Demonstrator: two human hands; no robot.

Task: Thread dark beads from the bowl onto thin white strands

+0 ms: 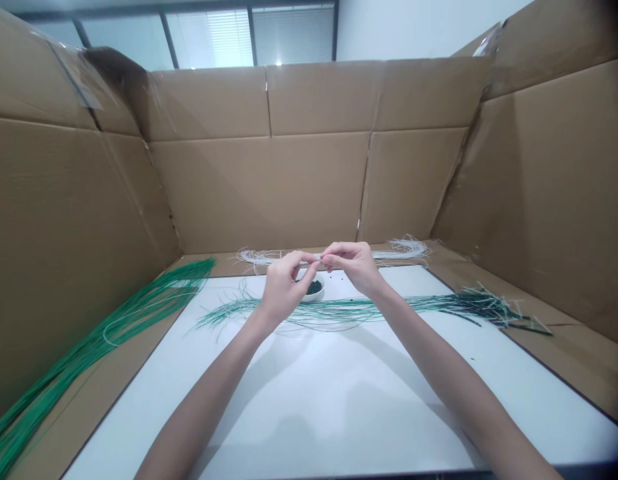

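- Head view, the hands: the left hand [283, 283] and right hand [353, 265] meet above the far side of the bowl [321, 294], thumb and forefinger of each pinched, their tips almost touching the other's.
- The bowl sits below the fingertips, beyond the wrists; the left hand is nearer, its thumb and fingers overlapping the bowl's left part. It is round, so no long axis; dark bits [314, 287] lie in it.
- The strands [346, 307] lie on the near side of the bowl, their long axis running left to right over the board [339, 407] and passing beneath both wrists. Their dark ends [481, 305] are well right of the bowl, nearer the right hand.
- Beyond the bowl, white strands [406, 249] run left to right; well left of it, a green bundle [89, 347] slants toward the wearer, cut off at the picture's edge.
- Hard to make out: whatever the pinched fingers hold is too small to tell. The left hand hides some of the bowl, the right forearm part of the strands.
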